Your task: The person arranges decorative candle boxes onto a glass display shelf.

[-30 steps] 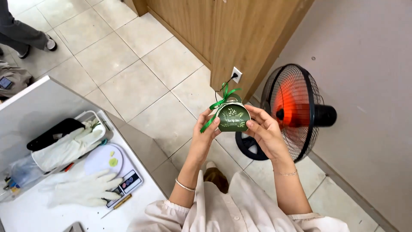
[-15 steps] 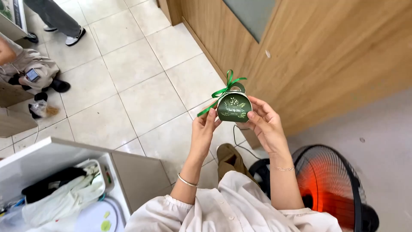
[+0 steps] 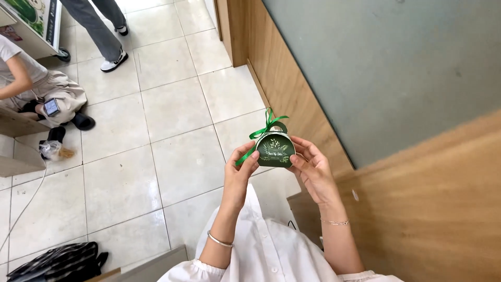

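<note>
A small dark green gift box point(image 3: 276, 150) with pale leaf print and a bright green ribbon bow on top is held up in front of me over the tiled floor. My left hand point(image 3: 240, 169) grips its left side with fingertips. My right hand point(image 3: 311, 166) grips its right side, fingers curled behind it. A thin bracelet sits on each wrist, and white sleeves show at the bottom of the view.
A wooden wall panel point(image 3: 417, 209) and grey board point(image 3: 396, 68) stand close on the right. One person crouches at far left with a phone point(image 3: 51, 107); another person's legs point(image 3: 99, 31) stand at the top. A dark striped bag point(image 3: 57, 261) lies bottom left.
My view has swung away from the table and the fan, toward the wall. The box stays held in both hands, with the grip unchanged.
</note>
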